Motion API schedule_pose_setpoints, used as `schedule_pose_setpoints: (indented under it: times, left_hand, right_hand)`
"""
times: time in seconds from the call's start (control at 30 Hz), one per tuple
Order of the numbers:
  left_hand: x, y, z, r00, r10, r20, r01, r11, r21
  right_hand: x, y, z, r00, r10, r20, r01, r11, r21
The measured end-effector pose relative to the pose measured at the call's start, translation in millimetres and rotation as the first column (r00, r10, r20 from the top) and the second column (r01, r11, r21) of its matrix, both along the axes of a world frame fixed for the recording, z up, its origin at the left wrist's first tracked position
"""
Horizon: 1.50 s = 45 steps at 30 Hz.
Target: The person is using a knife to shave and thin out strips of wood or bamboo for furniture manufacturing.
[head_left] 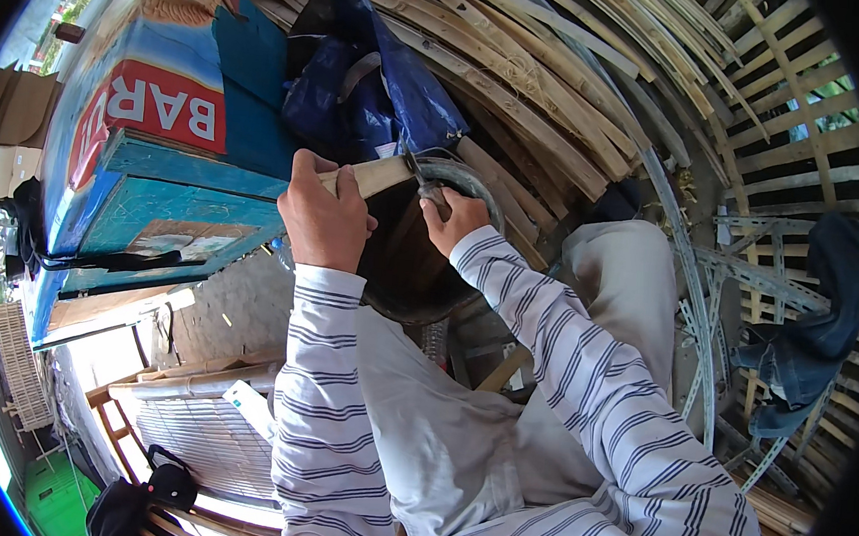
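Observation:
My left hand (325,219) is closed around a short pale strip of bamboo (382,176), which juts out to the right between thumb and fingers. My right hand (456,222) grips a knife (429,182) by its handle. The narrow dark blade points up and away and lies against the strip's right end. Both hands are over a dark round bucket (416,315) between my legs, with some brown pieces inside that I cannot make out well.
Long bamboo slats (532,86) are piled at the far side. A blue tarp bag (362,94) lies beyond the bucket. To the left stands a blue painted wooden box (185,206). Metal angle bars (708,337) and dark jeans (803,344) are at the right.

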<state>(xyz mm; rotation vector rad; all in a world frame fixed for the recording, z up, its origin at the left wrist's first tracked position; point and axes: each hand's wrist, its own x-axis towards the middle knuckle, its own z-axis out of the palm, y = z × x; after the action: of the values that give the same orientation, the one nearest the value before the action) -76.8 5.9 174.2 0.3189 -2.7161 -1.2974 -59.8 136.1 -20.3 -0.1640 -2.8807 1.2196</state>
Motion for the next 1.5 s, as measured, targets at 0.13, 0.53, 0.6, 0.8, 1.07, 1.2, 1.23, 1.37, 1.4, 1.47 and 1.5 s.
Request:
schedule_pose_setpoints:
  times: [0.13, 0.53, 0.6, 0.8, 1.07, 1.2, 1.23, 1.37, 1.4, 1.47, 1.5]
  left_hand:
    - [0, -4, 5, 0.999, 0.044, -0.008, -0.044, 0.998, -0.052]
    - [-5, -4, 5, 0.999, 0.030, 0.019, -0.029, 0.999, -0.028]
    - [-5, -5, 2, 0.999, 0.051, 0.020, -0.050, 0.999, -0.013]
    - [-4, -2, 7, 0.999, 0.042, 0.024, -0.042, 0.999, 0.007]
    - [-2, -3, 6, 0.998, 0.057, 0.018, -0.056, 0.998, -0.025]
    - [-7, -3, 1, 0.999, 0.031, -0.011, -0.031, 1.000, 0.001]
    - [-2, -4, -1, 0.999, 0.047, -0.002, -0.047, 0.999, 0.015]
    - [-3, 0, 10, 0.998, 0.050, 0.034, -0.050, 0.999, -0.012]
    - [-2, 0, 7, 0.998, 0.047, 0.036, -0.047, 0.999, -0.007]
    - [-4, -2, 2, 1.000, 0.000, -0.012, 0.000, 0.999, -0.033]
    - [-3, 1, 2, 1.000, 0.015, -0.008, -0.016, 0.999, -0.035]
  right_hand:
    - [19, -26, 44, 0.962, -0.013, -0.273, -0.061, 0.964, -0.260]
    - [2, 0, 11, 1.000, -0.003, 0.017, 0.004, 0.999, -0.048]
    - [-3, 1, 3, 1.000, 0.014, -0.016, -0.014, 1.000, -0.024]
    - [13, 0, -10, 0.998, -0.004, -0.061, 0.002, 1.000, -0.020]
    - [10, -14, 20, 0.982, 0.020, -0.189, -0.042, 0.993, -0.114]
    - [-2, 3, 5, 0.999, 0.009, 0.041, -0.012, 0.998, 0.063]
    - [-3, 0, 20, 1.000, 0.015, 0.000, -0.015, 1.000, -0.001]
    - [10, -18, 36, 0.986, -0.023, -0.165, 0.009, 0.996, -0.086]
    - [11, -17, 27, 0.994, -0.053, -0.096, 0.052, 0.999, -0.013]
    - [8, 1, 11, 0.991, -0.007, 0.131, -0.006, 0.995, 0.100]
    - [1, 5, 7, 0.988, 0.042, 0.148, -0.052, 0.997, 0.061]
